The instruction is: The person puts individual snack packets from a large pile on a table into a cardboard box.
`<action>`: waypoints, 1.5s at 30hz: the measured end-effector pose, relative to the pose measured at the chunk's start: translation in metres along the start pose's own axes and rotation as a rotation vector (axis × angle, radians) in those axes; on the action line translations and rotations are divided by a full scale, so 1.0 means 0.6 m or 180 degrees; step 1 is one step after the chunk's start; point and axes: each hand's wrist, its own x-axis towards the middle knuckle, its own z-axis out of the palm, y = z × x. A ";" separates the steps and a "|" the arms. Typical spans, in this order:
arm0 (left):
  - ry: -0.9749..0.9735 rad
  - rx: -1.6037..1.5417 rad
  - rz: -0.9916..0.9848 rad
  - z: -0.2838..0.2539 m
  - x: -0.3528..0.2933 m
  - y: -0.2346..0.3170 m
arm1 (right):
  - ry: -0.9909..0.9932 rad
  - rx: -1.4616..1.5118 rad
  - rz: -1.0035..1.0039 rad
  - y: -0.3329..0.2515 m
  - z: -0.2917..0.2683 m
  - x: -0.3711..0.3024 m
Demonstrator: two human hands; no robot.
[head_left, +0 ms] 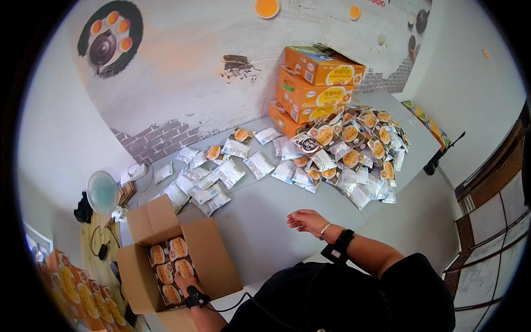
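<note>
My left hand (pixel 185 281) reaches into an open cardboard box (pixel 217 260) at the lower left. Its fingers close on the near edge of a brown packet (pixel 184 268) with an orange round print; the fingertips are hard to make out. Several matching packets (pixel 165 273) lie face up in rows inside that box. My right hand (pixel 307 222) hovers over the grey table (pixel 260 221), to the right of the box. Its fingers are loosely bent and apart, with nothing seen in them. A bracelet and a black strap circle the right wrist and forearm.
A big heap of packets (pixel 354 146) covers the table's right part; looser packets (pixel 213 180) lie behind the box. Orange cartons (pixel 315 91) stand stacked against the wall. More orange cartons (pixel 83 293) are at lower left, and a round fan-like object (pixel 103 192) stands beyond the box.
</note>
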 end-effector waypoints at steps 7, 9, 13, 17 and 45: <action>-0.0778 -0.0248 -0.0211 -0.029 -0.144 0.033 | -0.0210 0.0114 -0.0048 -0.023 -0.014 0.044; -0.0078 -0.0180 0.0005 -0.026 -0.138 0.031 | -0.0186 0.0217 -0.0085 -0.035 -0.026 0.056; 0.0754 0.0133 0.0592 0.032 -0.207 0.015 | 0.0036 0.0581 -0.0224 -0.061 -0.081 0.092; 0.0435 -0.0471 0.0735 -0.015 -0.139 0.022 | 0.0296 0.1396 -0.0365 -0.093 -0.138 0.137; -0.0675 -0.0931 0.0737 -0.049 -0.258 -0.057 | 0.1114 0.1962 -0.0168 -0.202 -0.370 0.427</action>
